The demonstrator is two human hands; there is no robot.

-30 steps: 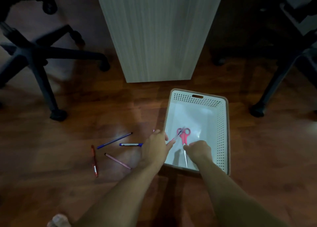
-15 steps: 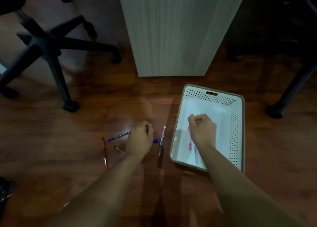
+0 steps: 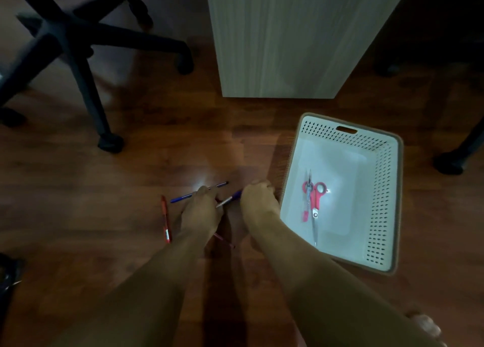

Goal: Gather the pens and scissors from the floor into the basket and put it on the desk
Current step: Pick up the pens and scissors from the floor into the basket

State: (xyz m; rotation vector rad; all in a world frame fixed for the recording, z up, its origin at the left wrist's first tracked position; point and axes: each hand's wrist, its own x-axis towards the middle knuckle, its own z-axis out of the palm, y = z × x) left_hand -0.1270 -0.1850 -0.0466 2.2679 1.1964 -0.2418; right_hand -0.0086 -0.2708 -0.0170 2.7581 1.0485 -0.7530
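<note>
Red-handled scissors [image 3: 314, 197] lie in the basket [image 3: 387, 189], right of our right hand [image 3: 258, 202], grip unclear. Left hand [image 3: 203, 210] curls over floor pens, pinching a blue-capped pen [image 3: 230, 198]; it may slip.

basket [image 3: 385, 189]: white, walls dotted with dark perforations, tan rim | scissors [image 3: 315, 197]: pink-red handles, silver blades | pen [image 3: 165, 219]: red with a white label | pen [image 3: 183, 197]: blue | pen [image 3: 230, 197]: blue and white | floor [image 3: 104, 215]: reddish-brown wood grain | cabinet [image 3: 282, 37]: pale grey, vertical streaks | chair base [image 3: 78, 40]: black
</note>
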